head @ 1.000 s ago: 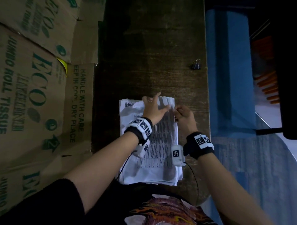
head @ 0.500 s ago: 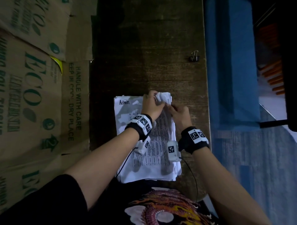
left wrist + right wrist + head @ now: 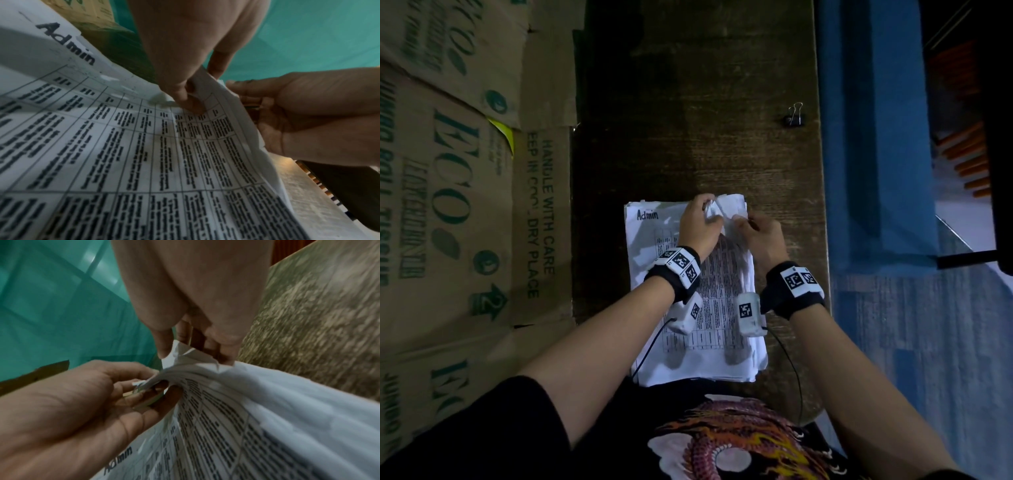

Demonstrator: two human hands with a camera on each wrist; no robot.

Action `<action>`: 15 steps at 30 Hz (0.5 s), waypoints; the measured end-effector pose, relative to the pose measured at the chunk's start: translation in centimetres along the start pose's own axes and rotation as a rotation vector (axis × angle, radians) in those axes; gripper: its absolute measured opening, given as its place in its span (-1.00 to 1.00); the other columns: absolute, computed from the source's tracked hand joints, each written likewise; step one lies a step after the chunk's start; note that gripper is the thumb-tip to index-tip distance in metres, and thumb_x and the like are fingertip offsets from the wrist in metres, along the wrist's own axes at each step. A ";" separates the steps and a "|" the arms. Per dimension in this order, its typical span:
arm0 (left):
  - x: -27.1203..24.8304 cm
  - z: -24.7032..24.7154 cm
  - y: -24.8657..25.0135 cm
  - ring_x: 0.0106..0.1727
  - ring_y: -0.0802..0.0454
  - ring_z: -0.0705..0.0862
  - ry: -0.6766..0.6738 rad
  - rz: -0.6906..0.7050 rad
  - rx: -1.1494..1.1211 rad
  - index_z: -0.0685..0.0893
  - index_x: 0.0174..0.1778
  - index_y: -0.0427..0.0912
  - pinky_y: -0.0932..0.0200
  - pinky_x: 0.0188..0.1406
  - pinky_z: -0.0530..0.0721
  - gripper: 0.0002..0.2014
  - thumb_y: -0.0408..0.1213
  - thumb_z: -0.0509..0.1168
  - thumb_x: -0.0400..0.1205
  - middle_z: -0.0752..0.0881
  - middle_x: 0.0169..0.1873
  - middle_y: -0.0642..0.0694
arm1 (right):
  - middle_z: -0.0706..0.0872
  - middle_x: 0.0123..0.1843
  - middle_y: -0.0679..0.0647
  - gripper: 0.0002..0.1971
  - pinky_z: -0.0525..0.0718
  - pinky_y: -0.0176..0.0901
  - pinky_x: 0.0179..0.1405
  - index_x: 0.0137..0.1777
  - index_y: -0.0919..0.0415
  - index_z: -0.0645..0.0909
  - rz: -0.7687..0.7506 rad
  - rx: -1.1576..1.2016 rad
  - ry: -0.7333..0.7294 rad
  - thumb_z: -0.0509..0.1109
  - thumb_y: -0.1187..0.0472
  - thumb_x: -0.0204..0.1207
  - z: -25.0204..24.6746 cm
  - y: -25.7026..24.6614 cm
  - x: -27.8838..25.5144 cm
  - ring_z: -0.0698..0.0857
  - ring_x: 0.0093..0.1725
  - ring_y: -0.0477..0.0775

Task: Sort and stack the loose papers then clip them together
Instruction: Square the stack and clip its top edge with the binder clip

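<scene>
White paper stack (image 3: pixel 698 308) lies flat on wood table (image 3: pixel 688 120), long axis running away from the person, "Admin" heading at far edge. Left hand (image 3: pixel 700 226) and right hand (image 3: pixel 763 236) side by side at far right corner, both pinching the lifted, crumpled corner sheets. Binder clip (image 3: pixel 795 115) sits well apart, near table's right edge

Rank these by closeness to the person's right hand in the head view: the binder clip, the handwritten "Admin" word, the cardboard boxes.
From the right hand:
1. "Admin" word, top left of the paper stack.
2. Binder clip, farther up the wooden table, by its right edge.
3. Cardboard boxes, far left, beyond the table.
</scene>
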State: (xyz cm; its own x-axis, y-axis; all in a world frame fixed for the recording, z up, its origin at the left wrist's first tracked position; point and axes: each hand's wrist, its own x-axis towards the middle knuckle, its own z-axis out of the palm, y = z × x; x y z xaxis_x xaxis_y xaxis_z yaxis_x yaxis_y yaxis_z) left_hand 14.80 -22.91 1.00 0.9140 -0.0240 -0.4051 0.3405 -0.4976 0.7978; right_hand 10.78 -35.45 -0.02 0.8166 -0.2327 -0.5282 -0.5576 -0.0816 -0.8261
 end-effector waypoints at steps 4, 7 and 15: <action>0.0 -0.5 0.1 -0.06 -0.02 0.65 0.031 0.026 -0.001 0.67 0.13 -0.14 0.12 0.00 0.61 -0.70 -0.44 0.35 0.49 0.69 0.12 -0.11 | 0.79 -0.25 0.25 -0.84 0.70 -0.02 -0.25 -0.16 0.33 0.69 0.041 -0.204 -0.003 0.41 0.21 0.46 0.4 0.3 0.7 0.75 -0.26 0.10; 0.2 -0.6 0.1 0.04 -0.07 0.64 0.002 0.012 0.119 0.75 -0.03 -0.23 0.23 0.04 0.52 -0.87 -0.34 0.34 0.56 0.64 0.09 -0.21 | 0.75 -0.35 0.10 -0.92 0.59 -0.18 -0.40 -0.27 0.25 0.65 0.034 -0.259 -0.051 0.38 0.37 0.41 0.8 0.4 0.9 0.70 -0.38 0.04; 1.1 -1.5 2.3 0.19 -0.15 0.59 -0.071 -0.019 0.381 0.66 0.01 -0.27 0.17 0.02 0.53 -0.77 -0.35 0.43 0.45 0.53 0.21 -0.26 | 0.75 -0.26 0.09 -0.93 0.64 -0.26 -0.38 -0.11 0.31 0.68 0.001 0.151 0.010 0.42 0.44 0.47 1.1 -1.8 -1.5 0.71 -0.38 -0.12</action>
State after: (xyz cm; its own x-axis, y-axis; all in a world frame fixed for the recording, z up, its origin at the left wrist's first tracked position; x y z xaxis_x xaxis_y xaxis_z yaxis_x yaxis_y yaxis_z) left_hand 16.87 -22.76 3.06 0.8863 -0.0653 -0.4585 0.2381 -0.7848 0.5721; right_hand 10.75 -33.86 2.00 0.8138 -0.2428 -0.5280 -0.5293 0.0655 -0.8459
